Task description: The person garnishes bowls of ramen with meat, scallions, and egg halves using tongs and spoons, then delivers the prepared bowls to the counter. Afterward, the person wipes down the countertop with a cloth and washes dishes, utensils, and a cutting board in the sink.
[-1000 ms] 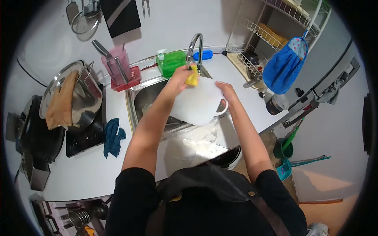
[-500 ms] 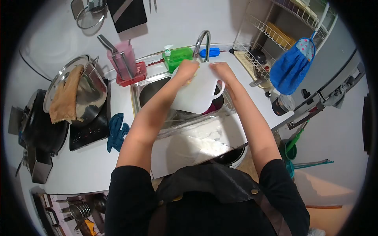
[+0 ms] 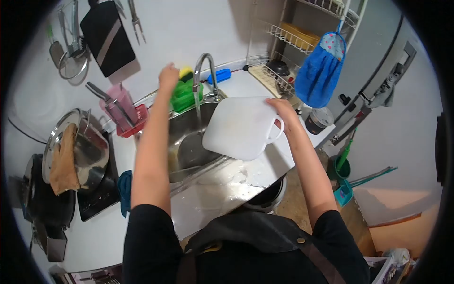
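My right hand point(image 3: 283, 112) grips the upper right edge of a white plastic chopping board point(image 3: 236, 128), close to its loop handle. The board is tilted over the right side of the sink point(image 3: 182, 163) and its front ledge. My left hand point(image 3: 169, 78) is at the back of the sink, closed against a yellow and dark sponge point(image 3: 186, 74) just above the green soap dispenser point(image 3: 184, 97). Its fingers are partly hidden and slightly blurred. Water runs from the curved faucet point(image 3: 206, 59) into the sink.
Left of the sink are a red tray point(image 3: 135, 124) with a pink knife holder point(image 3: 116, 102) and a steel pot point(image 3: 90, 156). A blue brush point(image 3: 219, 75) lies behind the faucet. A blue hand towel point(image 3: 320, 71) hangs from the wire rack point(image 3: 293, 41) at right.
My left hand has left the board and moved left with the sponge to the green dispenser. The board has shifted right in my right hand. Running water now shows, and the view has turned.
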`<state>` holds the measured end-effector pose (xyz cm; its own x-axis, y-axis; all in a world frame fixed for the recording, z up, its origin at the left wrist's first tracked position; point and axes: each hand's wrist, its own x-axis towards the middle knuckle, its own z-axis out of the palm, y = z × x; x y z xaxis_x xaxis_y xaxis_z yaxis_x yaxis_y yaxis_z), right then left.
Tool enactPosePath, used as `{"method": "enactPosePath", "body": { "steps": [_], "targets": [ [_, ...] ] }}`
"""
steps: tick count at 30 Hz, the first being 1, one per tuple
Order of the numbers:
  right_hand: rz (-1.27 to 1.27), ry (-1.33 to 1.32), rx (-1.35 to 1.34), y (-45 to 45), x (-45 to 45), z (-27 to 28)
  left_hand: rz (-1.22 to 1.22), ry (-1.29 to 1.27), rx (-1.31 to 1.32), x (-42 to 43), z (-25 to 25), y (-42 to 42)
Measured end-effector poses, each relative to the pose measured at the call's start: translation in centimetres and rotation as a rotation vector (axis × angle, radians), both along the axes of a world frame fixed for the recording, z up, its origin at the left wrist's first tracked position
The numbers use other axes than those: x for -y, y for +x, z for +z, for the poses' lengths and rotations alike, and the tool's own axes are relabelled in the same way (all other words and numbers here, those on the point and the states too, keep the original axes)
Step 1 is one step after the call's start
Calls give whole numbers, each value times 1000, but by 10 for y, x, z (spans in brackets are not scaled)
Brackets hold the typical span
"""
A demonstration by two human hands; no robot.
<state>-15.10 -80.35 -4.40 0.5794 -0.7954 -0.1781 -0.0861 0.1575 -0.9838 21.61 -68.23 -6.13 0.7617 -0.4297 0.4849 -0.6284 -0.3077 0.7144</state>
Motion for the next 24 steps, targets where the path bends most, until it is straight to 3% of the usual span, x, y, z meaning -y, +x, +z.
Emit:
{"method": "enactPosePath", "body": {
  "steps": [1,2,3,5,6,7,9,11,12,14,15,16,18,19,22,24],
  "targets": [
    [35,-48,59,9,-2,-7,87,-90,25,-2,-28,-10],
    [68,-93,119,18,-5,-18,180,188,12,-2,-57,-9],
    [99,-141,177,25,-8,-24,102,520,230,-8,-78,-29],
    [86,-440,-30,44,-29,-24,-216,33,-620,2,-120,-53],
    [74,-594,-129,57,-42,-22,-213,-195,-986,6,-141,-64],
    [76,-640,-113,69,-57,-20,-165,-2,-968,7,-123,-85],
    [108,-674,-52,83,-94,-19,-442,-145,-1408,4,-118,-87],
    [239,-710,70,93,-124,-27,-599,-278,-1392,-27,-74,-108],
    [335,-755,144,99,-133,-41,-597,-338,-1202,-61,-34,-144],
    [375,-939,400,119,-143,-95,-582,-434,-1219,-83,-39,-137],
    [387,-1031,529,127,-147,-119,-564,-479,-1424,-85,-84,-95],
    [412,-1112,428,130,-151,-132,-538,-523,-1629,-86,-107,-71],
    [464,-1266,210,134,-158,-154,-515,-645,-1536,-106,-88,-106],
    [468,-1161,205,141,-155,-163,-508,-707,-1488,-116,-80,-125],
    [643,-1339,-357,155,-106,-180,-623,-717,-1319,-136,-79,-146],
    [454,-996,-323,171,-78,-189,-633,-745,-1323,-149,-90,-146]
  ]
}}
